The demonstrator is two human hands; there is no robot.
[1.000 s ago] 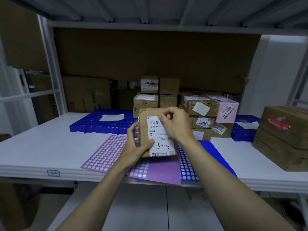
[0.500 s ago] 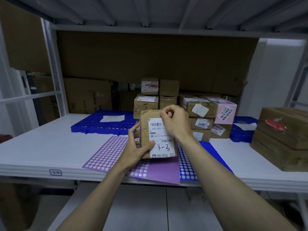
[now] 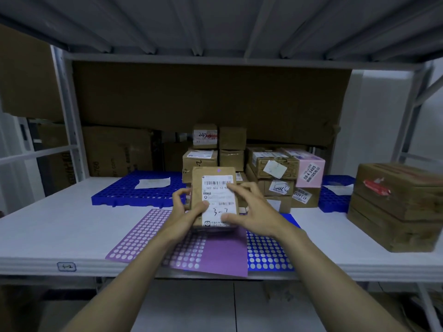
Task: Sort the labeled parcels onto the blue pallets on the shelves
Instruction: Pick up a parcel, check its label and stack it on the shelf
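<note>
A small brown parcel (image 3: 211,174) with a white barcode label and a small purple dot near its top edge stands upright above the purple sticker sheet (image 3: 223,255). My left hand (image 3: 185,212) grips its left side and lower front. My right hand (image 3: 251,209) lies with spread fingers on the label's right and lower part. A blue pallet (image 3: 124,192) with a white slip lies at the back left of the shelf. Behind the parcel a stack of labeled boxes (image 3: 271,164) stands on another pallet, and a third blue pallet (image 3: 333,200) shows to the right.
A blue sticker sheet (image 3: 268,255) lies beside the purple one at the shelf's front edge. A large brown box (image 3: 395,207) sits at the right. Big cartons (image 3: 115,149) stand behind the left pallet. The shelf upright (image 3: 69,116) rises at the left.
My right hand has come down from the parcel's top edge to the label's right and lower part, fingers now spread. A purple dot now shows near the parcel's top.
</note>
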